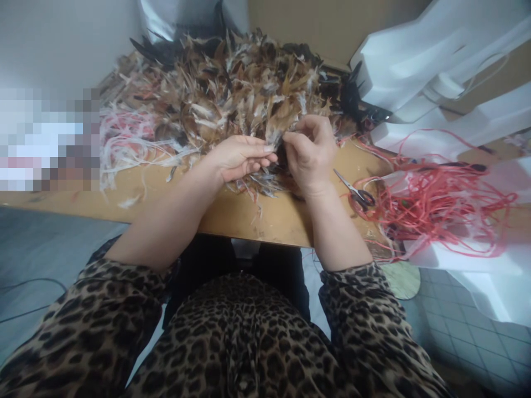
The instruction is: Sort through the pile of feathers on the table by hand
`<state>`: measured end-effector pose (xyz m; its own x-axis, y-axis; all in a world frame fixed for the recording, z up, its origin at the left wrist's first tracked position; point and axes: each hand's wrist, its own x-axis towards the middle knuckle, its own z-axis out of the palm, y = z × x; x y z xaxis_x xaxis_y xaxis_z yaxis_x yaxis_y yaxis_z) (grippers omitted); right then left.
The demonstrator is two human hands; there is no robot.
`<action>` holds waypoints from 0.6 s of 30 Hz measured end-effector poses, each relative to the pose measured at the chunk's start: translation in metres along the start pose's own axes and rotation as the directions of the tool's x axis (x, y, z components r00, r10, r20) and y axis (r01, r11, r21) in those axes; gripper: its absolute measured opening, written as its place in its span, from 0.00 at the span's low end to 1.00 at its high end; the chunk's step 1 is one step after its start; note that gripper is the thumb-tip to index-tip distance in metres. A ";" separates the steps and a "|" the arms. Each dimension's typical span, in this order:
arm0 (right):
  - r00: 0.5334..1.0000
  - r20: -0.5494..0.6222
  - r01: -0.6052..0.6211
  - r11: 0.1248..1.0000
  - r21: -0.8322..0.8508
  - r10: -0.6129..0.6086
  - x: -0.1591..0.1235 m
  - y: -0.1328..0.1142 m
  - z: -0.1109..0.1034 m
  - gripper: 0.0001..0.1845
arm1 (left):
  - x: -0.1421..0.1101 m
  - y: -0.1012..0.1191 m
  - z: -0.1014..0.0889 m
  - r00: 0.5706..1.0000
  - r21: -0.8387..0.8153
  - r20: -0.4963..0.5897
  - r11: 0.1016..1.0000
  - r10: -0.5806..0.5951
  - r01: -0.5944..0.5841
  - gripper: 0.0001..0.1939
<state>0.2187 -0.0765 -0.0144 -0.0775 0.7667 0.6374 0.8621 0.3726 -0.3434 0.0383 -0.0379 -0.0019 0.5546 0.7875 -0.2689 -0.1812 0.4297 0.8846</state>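
A big heap of brown, white and black feathers covers the back of the wooden table. In front of it, my left hand pinches the base of a small bunch of feathers between thumb and fingers. My right hand is close beside it, thumb and forefinger pressed together at the right side of that bunch; what lies between these fingertips is too small to make out. More loose grey-white feathers lie on the table under my hands.
Dark-handled scissors lie right of my right hand. Beyond them is a tangle of red ribbon strips. White strands spread at the left. A white sewing machine stands at the back right.
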 end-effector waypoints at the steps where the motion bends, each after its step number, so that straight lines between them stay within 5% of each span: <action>1: 1.000 -0.011 0.004 1.000 -0.003 -0.004 0.000 0.000 0.000 0.20 | 0.000 0.000 0.000 1.000 -0.002 0.000 1.000 -0.001 0.001 0.05; 7: 0.999 -0.034 0.028 0.999 -0.020 -0.029 0.000 -0.002 0.003 0.20 | 0.000 -0.002 0.001 1.000 0.001 0.013 1.000 0.006 -0.006 0.04; 11: 0.988 -0.151 0.024 0.999 0.024 -0.020 -0.002 0.000 0.007 0.20 | 0.000 -0.002 0.002 0.998 -0.022 0.020 0.998 0.061 -0.061 0.03; 15: 0.971 -0.214 -0.079 0.987 0.142 0.108 0.000 -0.006 0.003 0.21 | -0.001 0.000 0.002 0.990 -0.051 -0.008 0.988 0.143 -0.144 0.03; 18: 0.956 -0.066 -0.232 0.878 0.419 0.285 0.002 -0.017 -0.001 0.20 | -0.001 0.000 0.003 0.984 -0.023 -0.020 0.983 0.180 -0.180 0.05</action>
<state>0.2046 -0.0818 -0.0062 0.2045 0.8047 0.5573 0.5648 0.3680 -0.7387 0.0397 -0.0403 -0.0005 0.4969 0.8604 -0.1132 -0.2969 0.2911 0.9095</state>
